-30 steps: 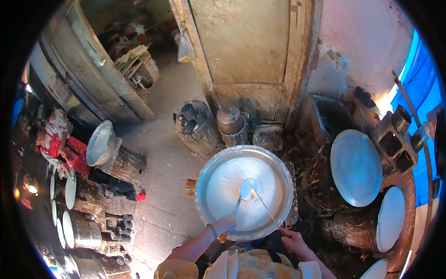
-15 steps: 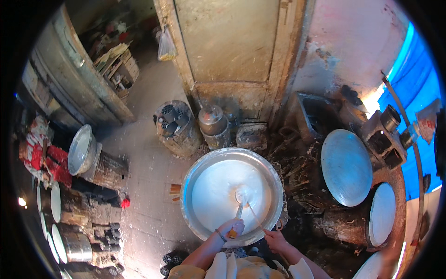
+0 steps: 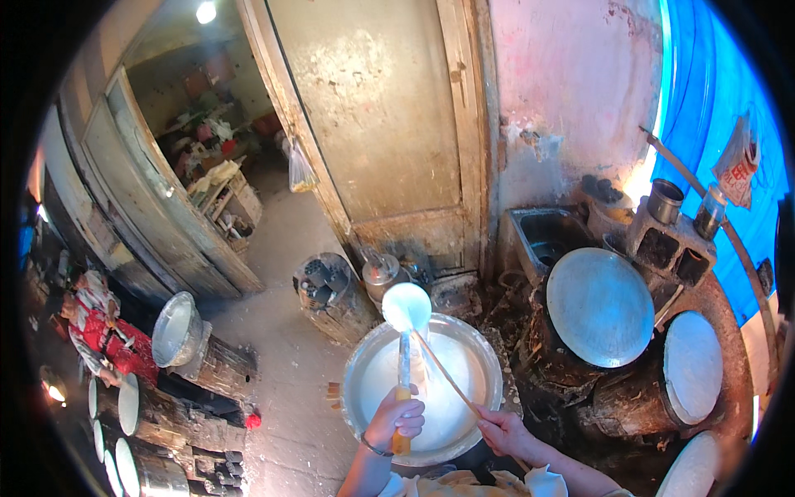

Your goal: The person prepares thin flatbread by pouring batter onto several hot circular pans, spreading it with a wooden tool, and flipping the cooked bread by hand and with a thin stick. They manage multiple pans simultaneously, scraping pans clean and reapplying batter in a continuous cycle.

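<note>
My left hand is closed round the yellow grip of a ladle. The ladle's round bowl, full of white liquid, is raised above the far side of a wide metal basin. White liquid lies in the basin, and a pale streak hangs beneath the ladle bowl. In my right hand a long thin stick is gripped. It slants up to the left, its far tip at the ladle bowl's near edge; whether it touches cannot be made out.
Dark charcoal-like pieces fill a drum beyond the basin, beside a lidded metal pot. Round metal plates top drums at right, near a sink. A co-worker in red is at far left, near a metal bowl.
My left hand has lifted the ladle out of the basin's white liquid. The stick in my right hand has risen with it, and the view has tilted up.
</note>
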